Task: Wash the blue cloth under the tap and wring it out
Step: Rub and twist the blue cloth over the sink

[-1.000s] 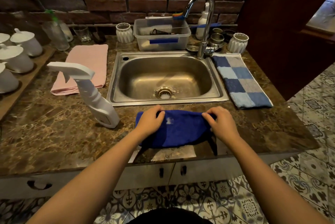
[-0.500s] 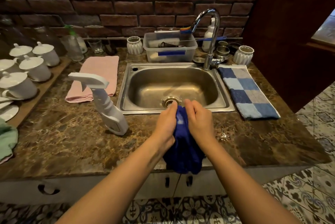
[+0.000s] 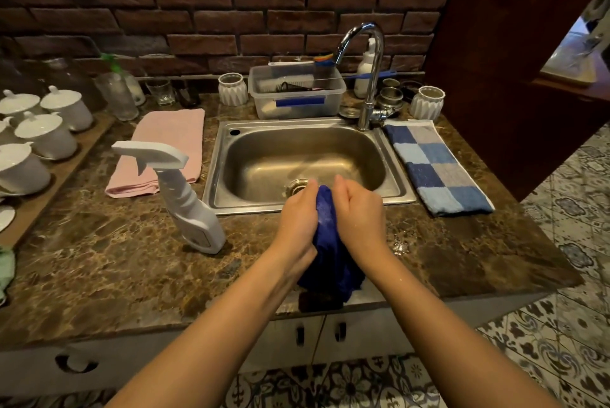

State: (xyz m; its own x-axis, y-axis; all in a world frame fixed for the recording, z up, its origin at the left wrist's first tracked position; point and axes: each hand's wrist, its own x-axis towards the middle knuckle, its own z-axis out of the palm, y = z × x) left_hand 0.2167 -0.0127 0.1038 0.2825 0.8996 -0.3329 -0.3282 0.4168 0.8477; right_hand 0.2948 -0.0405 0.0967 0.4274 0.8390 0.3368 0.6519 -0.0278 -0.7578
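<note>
The blue cloth (image 3: pixel 331 259) is bunched into a hanging bundle between my two hands, above the counter's front strip and just short of the steel sink (image 3: pixel 392 156). My left hand (image 3: pixel 298 212) grips its left side and my right hand (image 3: pixel 358 212) grips its right side, knuckles close together. The cloth's lower end droops toward the counter edge. The chrome tap (image 3: pixel 366 67) arches over the sink's back right corner; no water stream is visible.
A white spray bottle (image 3: pixel 185 196) stands left of my hands. A pink cloth (image 3: pixel 168 146) lies left of the sink, a blue checked towel (image 3: pixel 435 166) right of it. White lidded cups (image 3: pixel 43 137) sit far left; a plastic tub (image 3: pixel 297 94) behind the sink.
The cloth, spread flat on the counter a second ago, was gathered into a bundle as my hands came together. It has since been lifted slightly toward the sink.
</note>
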